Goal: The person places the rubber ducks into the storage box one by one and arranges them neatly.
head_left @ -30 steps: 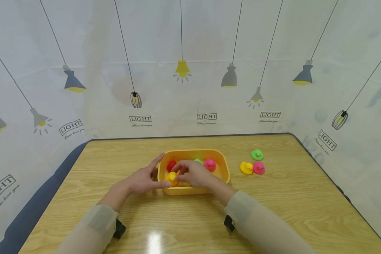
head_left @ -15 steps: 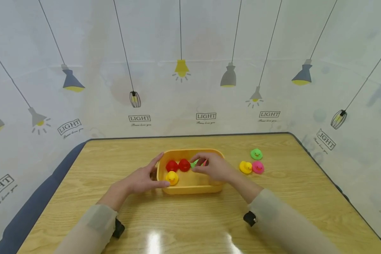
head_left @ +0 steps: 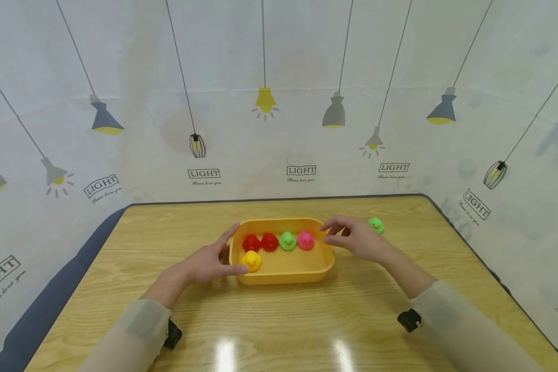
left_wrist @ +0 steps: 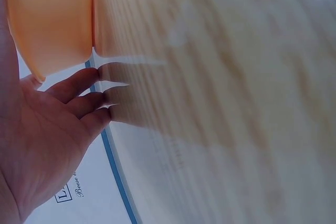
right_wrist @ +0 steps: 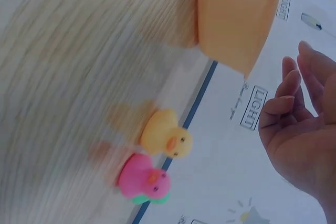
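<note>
An orange-yellow plastic tub (head_left: 283, 278) stands mid-table. Inside, two red toy ducks (head_left: 269, 242), a green duck (head_left: 287, 241) and a pink duck (head_left: 305, 241) form a row along the back, with a yellow duck (head_left: 251, 261) at front left. My left hand (head_left: 209, 263) spreads round the tub's left end, its straight fingers against the wall and the thumb over the front rim. Past the tub's right end hovers my right hand (head_left: 360, 240), fingers loosely bent, holding nothing. It covers another yellow duck (right_wrist: 164, 134) and pink duck (right_wrist: 143, 177), visible in the right wrist view.
One more green duck (head_left: 376, 225) sits on the wooden table (head_left: 279, 320), behind the right hand. A white printed cloth (head_left: 260, 155) hangs around the table's back and sides.
My right hand has let go of the yellow duck at the tub's front left, then moved right, out over the tub's right end. My left hand stays in place.
</note>
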The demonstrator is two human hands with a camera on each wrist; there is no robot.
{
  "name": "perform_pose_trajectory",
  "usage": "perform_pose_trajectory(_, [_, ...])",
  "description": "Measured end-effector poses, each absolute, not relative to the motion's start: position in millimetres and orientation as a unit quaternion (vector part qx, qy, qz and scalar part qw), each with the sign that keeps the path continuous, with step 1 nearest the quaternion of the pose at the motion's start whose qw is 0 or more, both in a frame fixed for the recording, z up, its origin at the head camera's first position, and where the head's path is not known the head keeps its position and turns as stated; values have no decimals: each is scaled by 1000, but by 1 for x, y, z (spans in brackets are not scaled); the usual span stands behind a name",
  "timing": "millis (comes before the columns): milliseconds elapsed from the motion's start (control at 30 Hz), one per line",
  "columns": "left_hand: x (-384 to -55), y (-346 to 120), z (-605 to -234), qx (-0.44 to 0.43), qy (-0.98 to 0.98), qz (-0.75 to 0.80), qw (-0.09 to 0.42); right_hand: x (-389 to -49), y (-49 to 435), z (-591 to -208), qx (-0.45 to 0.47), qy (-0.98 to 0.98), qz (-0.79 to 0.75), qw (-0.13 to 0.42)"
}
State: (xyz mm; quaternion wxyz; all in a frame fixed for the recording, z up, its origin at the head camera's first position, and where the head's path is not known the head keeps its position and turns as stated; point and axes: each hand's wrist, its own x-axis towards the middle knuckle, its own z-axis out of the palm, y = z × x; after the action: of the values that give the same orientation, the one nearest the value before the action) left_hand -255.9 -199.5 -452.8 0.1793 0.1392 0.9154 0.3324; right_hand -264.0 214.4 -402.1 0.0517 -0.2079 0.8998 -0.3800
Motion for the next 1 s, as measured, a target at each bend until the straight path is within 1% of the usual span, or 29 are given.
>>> perform_pose_trajectory(200, [-256,-200,-452,134,917,329,180,-262,240,-404,-213,906,-362,52])
perform_pose_trajectory(533, [-255,-200,-451,133,918,325,182,-256,288,-413,-152,904,-391,77])
perform_pose_trajectory(800, [-256,-199,-452,136,918,325,180,-257,319,-422,-138,916,-372,61])
perform_pose_trajectory(1000, [-256,-199,-453,134,918,328,178,-256,335,-425,-123,925,-356,59])
